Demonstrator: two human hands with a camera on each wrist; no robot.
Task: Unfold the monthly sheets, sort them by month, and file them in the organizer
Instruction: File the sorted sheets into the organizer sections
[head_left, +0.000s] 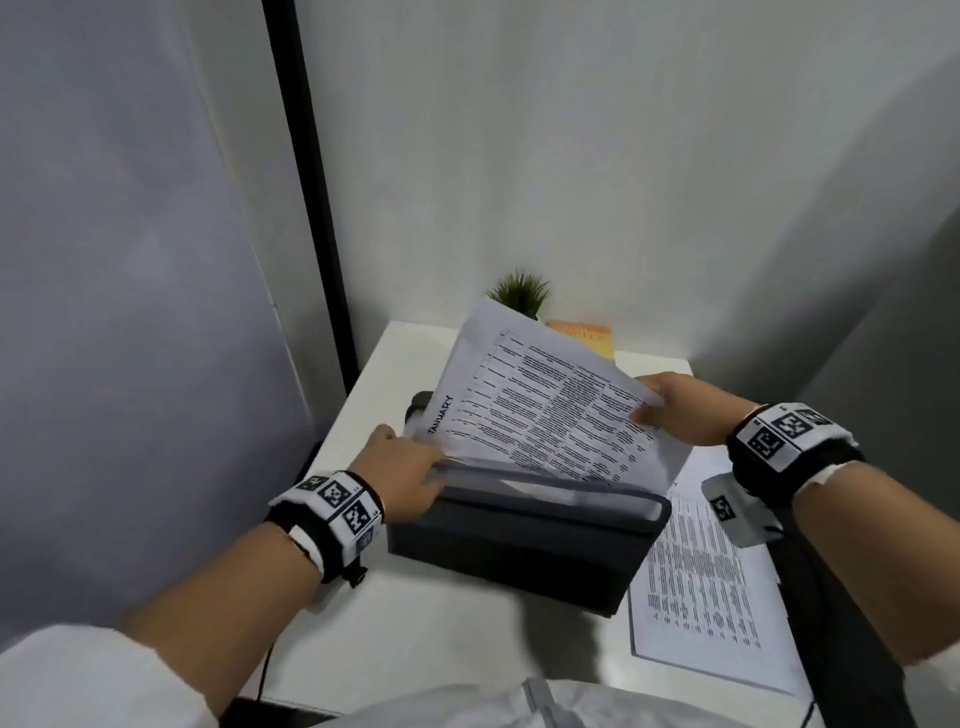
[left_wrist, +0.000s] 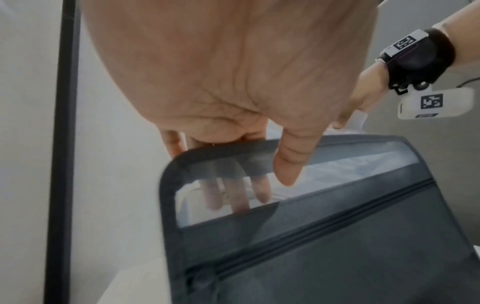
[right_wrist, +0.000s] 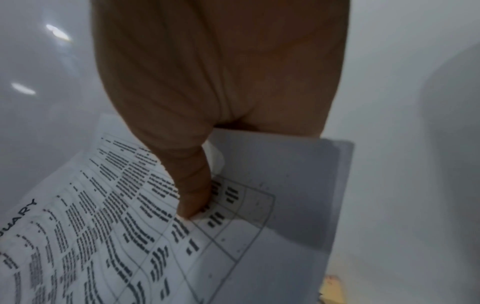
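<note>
a dark vertical post (head_left: 306, 171) stands at far left against the wall, behind the white table (head_left: 447, 639). left hand (head_left: 402, 470): its fingers (left_wrist: 239, 197) are hooked down inside the near-left top edge of the dark grey organizer (head_left: 519, 551), seen through the clear window strip in the left wrist view, with the thumb (left_wrist: 291, 164) outside against the front panel, so the hand holds that panel edge. the organizer stands upright on the table, mouth up, between the two hands. the january sheet (head_left: 545, 410) is tilted, its lower edge down in the organizer mouth, heading "january" toward the left; more white sheets lie behind it in the same bundle. behind the sheets, a small green plant (head_left: 519, 291) and an orange-yellow object (head_left: 582, 332) sit at the table's far edge; both are partly hidden by the paper, and the orange object cannot be identified. right hand (head_left: 675, 410): thumb (right_wrist: 192, 185) pressed on the printed face, fingers behind the paper and out of sight, pinching the bundle at its right edge. at far right, another printed sheet (head_left: 701, 587) lies flat on the table just beside the organizer, its month heading hidden under the right wrist.
</note>
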